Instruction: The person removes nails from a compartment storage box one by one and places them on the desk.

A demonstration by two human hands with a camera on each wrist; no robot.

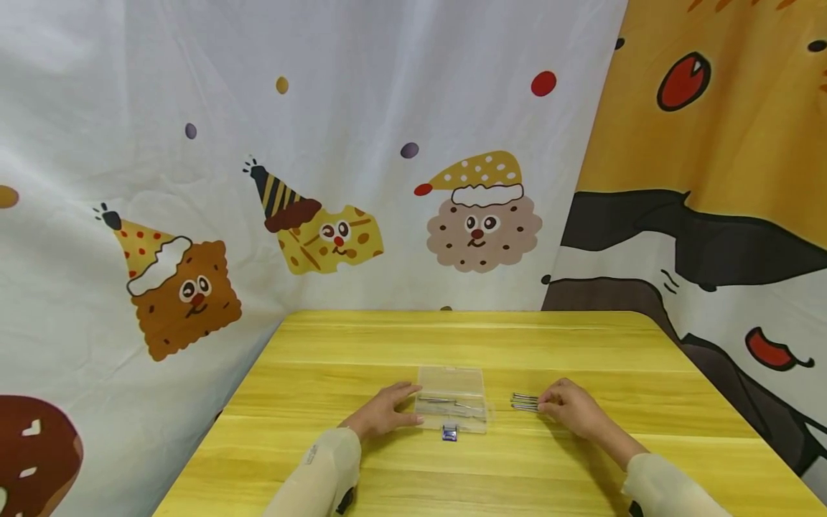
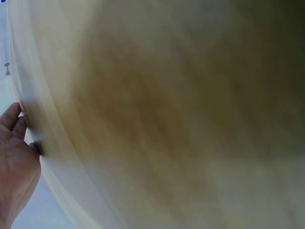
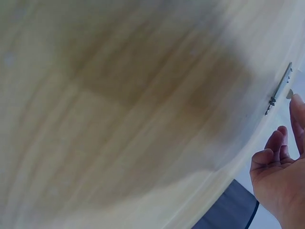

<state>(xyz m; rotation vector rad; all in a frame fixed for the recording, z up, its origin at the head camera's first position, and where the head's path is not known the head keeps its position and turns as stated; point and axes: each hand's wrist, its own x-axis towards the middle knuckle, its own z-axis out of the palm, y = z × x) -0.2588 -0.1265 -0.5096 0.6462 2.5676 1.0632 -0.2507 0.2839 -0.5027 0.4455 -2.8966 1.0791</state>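
On the table lies a small clear plastic case (image 1: pixel 451 421) with its lid raised at the back and thin metal rods inside. My left hand (image 1: pixel 386 411) is at the case's left side, fingers extended, fingertips and thumb at its edge. To the right of the case, several slim metal rods (image 1: pixel 525 402) lie side by side. My right hand (image 1: pixel 573 408) has its fingertips at their right ends; whether it pinches one is hidden. In the right wrist view, a metal rod (image 3: pixel 279 89) lies on the table near the right fingertips (image 3: pixel 296 102).
A small blue piece (image 1: pixel 449 433) is at the front edge of the case. The wood-patterned table (image 1: pixel 388 474) extends around both hands. Behind it hangs a white curtain (image 1: pixel 362 108) printed with cartoon biscuits. The left wrist view shows mostly blurred tabletop.
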